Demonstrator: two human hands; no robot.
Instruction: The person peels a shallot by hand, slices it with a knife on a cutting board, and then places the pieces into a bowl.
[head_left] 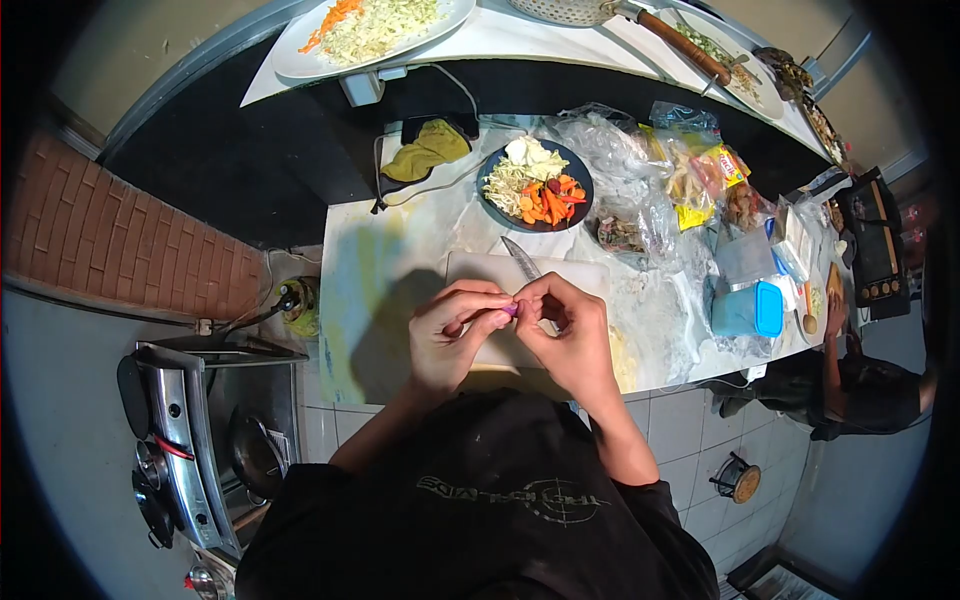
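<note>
A small purple piece, perhaps a shallot (pixel 511 309), is pinched between the fingertips of both hands above a white cutting board (pixel 480 265). My left hand (pixel 460 328) grips it from the left, and my right hand (pixel 565 325) holds its other side. Just beyond my fingers a knife (pixel 521 260) lies on the board, its blade pointing away and its handle hidden by my right hand. Behind the board stands a dark plate (pixel 538 222) with sliced carrots, red chillies, sprouts and pale chopped vegetables.
Plastic bags (pixel 625 170) and a blue-lidded container (pixel 748 310) occupy the table's right side. A green cloth (pixel 428 150) lies at the back left. Plates of vegetables stand on the raised shelf (pixel 490 45). A stove (pixel 178 440) is at left; another person (pixel 865 390) is at far right.
</note>
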